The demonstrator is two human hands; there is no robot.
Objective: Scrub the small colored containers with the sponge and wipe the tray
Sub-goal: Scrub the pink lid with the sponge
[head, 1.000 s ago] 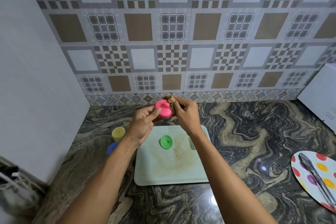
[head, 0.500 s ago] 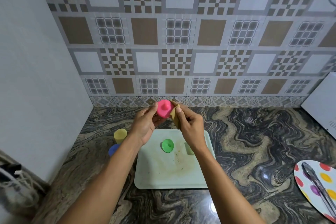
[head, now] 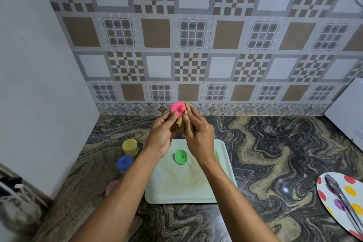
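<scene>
My left hand [head: 162, 133] holds a small pink container [head: 176, 111] up above the far edge of the tray. My right hand [head: 197, 133] presses a tan sponge [head: 182, 122] against the container's right side. Below them lies a pale green tray [head: 182, 186], stained brown in its middle, with a green container [head: 180, 156] standing on it. Left of the tray on the counter stand a yellow container [head: 130, 147], a blue container [head: 124, 163] and a pale pink container [head: 112, 187], the last partly hidden by my left forearm.
The dark marbled counter [head: 265, 155] ends at a tiled wall behind and a white wall on the left. A polka-dot plate [head: 334, 200] with metal tongs [head: 342, 198] lies at the right edge. A white appliance [head: 347, 108] stands at the far right.
Both hands have risen a little and drawn closer together with the pink container. The sponge has shifted against the container's right side.
</scene>
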